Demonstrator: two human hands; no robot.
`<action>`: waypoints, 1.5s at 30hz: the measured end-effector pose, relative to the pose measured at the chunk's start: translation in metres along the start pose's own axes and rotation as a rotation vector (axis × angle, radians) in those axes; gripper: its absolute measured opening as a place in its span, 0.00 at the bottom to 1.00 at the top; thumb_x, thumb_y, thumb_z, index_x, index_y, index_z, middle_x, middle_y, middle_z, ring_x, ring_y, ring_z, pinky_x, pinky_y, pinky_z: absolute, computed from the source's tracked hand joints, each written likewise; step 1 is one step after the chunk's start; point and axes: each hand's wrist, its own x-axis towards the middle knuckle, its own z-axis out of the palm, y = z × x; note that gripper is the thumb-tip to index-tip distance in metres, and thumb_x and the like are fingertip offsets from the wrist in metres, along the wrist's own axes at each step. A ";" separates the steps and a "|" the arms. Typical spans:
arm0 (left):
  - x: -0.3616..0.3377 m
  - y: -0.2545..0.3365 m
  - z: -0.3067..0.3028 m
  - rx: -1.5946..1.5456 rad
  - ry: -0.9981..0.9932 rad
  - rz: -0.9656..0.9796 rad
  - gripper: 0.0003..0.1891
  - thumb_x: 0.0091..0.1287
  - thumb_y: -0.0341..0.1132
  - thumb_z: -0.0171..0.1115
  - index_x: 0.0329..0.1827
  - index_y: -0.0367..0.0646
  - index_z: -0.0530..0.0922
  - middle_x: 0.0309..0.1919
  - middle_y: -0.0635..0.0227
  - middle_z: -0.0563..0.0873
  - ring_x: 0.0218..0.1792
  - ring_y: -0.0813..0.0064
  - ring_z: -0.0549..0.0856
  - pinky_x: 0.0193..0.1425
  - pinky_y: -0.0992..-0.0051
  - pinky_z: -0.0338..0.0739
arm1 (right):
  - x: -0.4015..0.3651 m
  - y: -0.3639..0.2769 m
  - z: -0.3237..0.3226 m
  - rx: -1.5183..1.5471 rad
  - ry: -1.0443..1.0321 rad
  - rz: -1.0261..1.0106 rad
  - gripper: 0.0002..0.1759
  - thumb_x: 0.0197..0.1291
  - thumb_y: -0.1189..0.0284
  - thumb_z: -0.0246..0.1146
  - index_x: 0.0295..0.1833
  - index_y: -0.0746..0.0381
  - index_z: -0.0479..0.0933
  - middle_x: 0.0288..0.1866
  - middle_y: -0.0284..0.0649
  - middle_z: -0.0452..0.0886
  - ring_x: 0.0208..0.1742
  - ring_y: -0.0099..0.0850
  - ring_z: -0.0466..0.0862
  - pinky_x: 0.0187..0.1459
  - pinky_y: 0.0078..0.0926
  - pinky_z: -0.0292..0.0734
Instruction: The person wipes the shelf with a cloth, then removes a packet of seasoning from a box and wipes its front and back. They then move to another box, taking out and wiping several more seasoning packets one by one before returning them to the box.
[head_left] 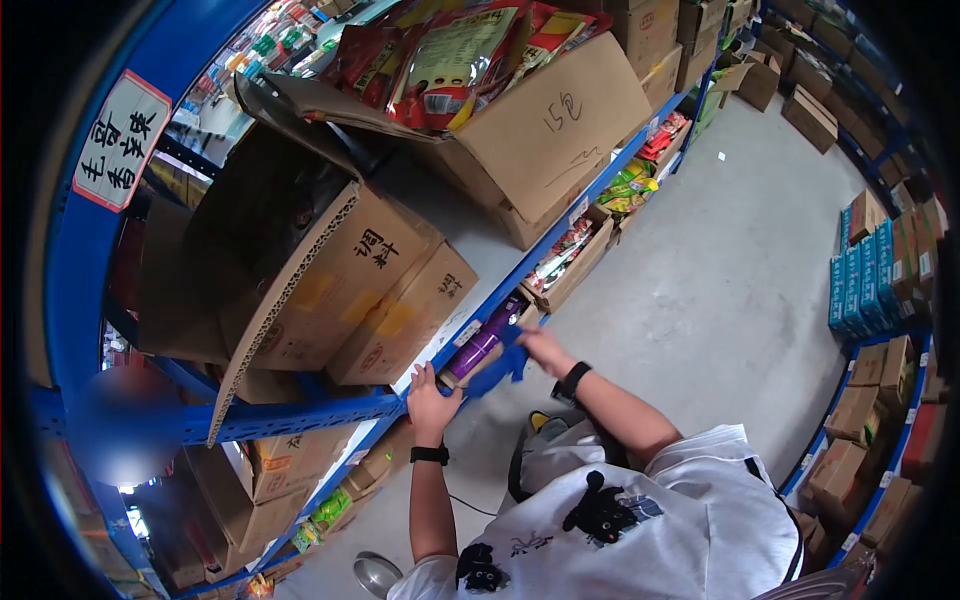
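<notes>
Centre of frame: purple bottle (484, 345) lies at the edge of the blue shelf (300, 415). Just below it is the blue bag (497, 370). The right hand (543, 350) pinches the bag's upper end. The left hand (430, 400), fingers curled, grips its lower end. Cardboard cartons (390, 300) sit upper left.

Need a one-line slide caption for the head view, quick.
Left hand and right hand handle a purple cylindrical pack and blue sheet at a blue shelf edge beside cardboard boxes.
</notes>
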 end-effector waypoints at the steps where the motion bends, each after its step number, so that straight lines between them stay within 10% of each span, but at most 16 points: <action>1: 0.000 0.001 0.001 0.018 0.018 0.005 0.40 0.45 0.45 0.66 0.60 0.29 0.66 0.59 0.37 0.68 0.60 0.43 0.68 0.63 0.63 0.66 | 0.019 0.003 -0.022 0.161 0.003 -0.115 0.18 0.53 0.82 0.50 0.51 0.67 0.73 0.39 0.36 0.80 0.36 0.25 0.79 0.40 0.21 0.76; 8: 0.000 0.001 0.001 0.021 -0.005 -0.024 0.40 0.45 0.45 0.65 0.62 0.31 0.65 0.59 0.37 0.67 0.61 0.44 0.68 0.64 0.63 0.65 | 0.041 -0.125 -0.045 0.451 0.250 -0.424 0.34 0.51 0.86 0.49 0.68 0.59 0.60 0.51 0.39 0.75 0.45 0.28 0.76 0.46 0.23 0.74; 11: 0.000 -0.002 0.000 0.003 -0.007 -0.017 0.41 0.45 0.46 0.65 0.61 0.31 0.65 0.59 0.37 0.67 0.60 0.43 0.69 0.63 0.63 0.66 | 0.098 -0.091 -0.038 -0.089 0.624 -0.566 0.36 0.50 0.81 0.53 0.69 0.57 0.59 0.51 0.43 0.76 0.45 0.31 0.77 0.48 0.25 0.72; 12: 0.001 -0.001 0.001 0.006 -0.008 -0.018 0.41 0.45 0.46 0.65 0.61 0.30 0.66 0.59 0.36 0.67 0.60 0.43 0.68 0.63 0.63 0.66 | 0.080 -0.091 -0.020 -0.171 0.637 -0.589 0.34 0.49 0.80 0.53 0.66 0.66 0.59 0.66 0.54 0.62 0.68 0.41 0.63 0.65 0.23 0.56; 15: 0.003 0.002 0.005 0.063 -0.016 -0.032 0.41 0.45 0.47 0.65 0.61 0.29 0.65 0.58 0.35 0.68 0.60 0.42 0.69 0.64 0.63 0.65 | 0.049 -0.047 0.031 -0.375 0.663 -0.520 0.34 0.48 0.80 0.53 0.66 0.67 0.59 0.64 0.56 0.64 0.65 0.44 0.66 0.64 0.28 0.59; 22: -0.005 -0.020 0.009 -0.103 0.014 0.024 0.39 0.47 0.48 0.65 0.62 0.37 0.67 0.61 0.40 0.67 0.62 0.47 0.67 0.64 0.64 0.64 | -0.006 0.049 0.107 0.101 -0.304 -0.057 0.27 0.49 0.85 0.54 0.59 0.67 0.71 0.48 0.40 0.79 0.44 0.25 0.79 0.49 0.18 0.73; 26: -0.013 -0.012 0.007 -0.063 -0.033 0.040 0.37 0.51 0.50 0.66 0.62 0.40 0.68 0.62 0.41 0.66 0.64 0.50 0.66 0.65 0.65 0.62 | -0.026 -0.012 0.074 0.150 -0.404 0.070 0.27 0.49 0.86 0.51 0.58 0.68 0.71 0.53 0.39 0.77 0.48 0.24 0.78 0.50 0.19 0.73; 33: -0.027 0.075 -0.018 -0.883 -0.104 0.229 0.34 0.60 0.39 0.63 0.66 0.34 0.58 0.60 0.49 0.69 0.61 0.62 0.70 0.63 0.68 0.63 | -0.086 -0.105 0.002 0.412 -0.645 -0.047 0.27 0.53 0.86 0.47 0.62 0.70 0.64 0.56 0.47 0.74 0.52 0.32 0.78 0.57 0.26 0.72; 37: -0.015 0.112 -0.057 -1.316 -0.230 0.214 0.14 0.62 0.32 0.62 0.47 0.34 0.74 0.41 0.67 0.80 0.45 0.80 0.77 0.53 0.79 0.69 | -0.136 -0.133 -0.004 0.466 -0.690 -0.125 0.26 0.53 0.86 0.49 0.61 0.69 0.64 0.57 0.47 0.73 0.54 0.32 0.77 0.58 0.27 0.71; 45: -0.014 0.134 -0.102 -1.490 -0.366 0.249 0.06 0.69 0.33 0.52 0.41 0.40 0.70 0.33 0.77 0.75 0.34 0.92 0.71 0.39 0.88 0.65 | -0.179 -0.157 -0.021 0.025 -0.369 -0.476 0.25 0.53 0.86 0.56 0.59 0.67 0.69 0.57 0.43 0.73 0.56 0.29 0.75 0.59 0.25 0.69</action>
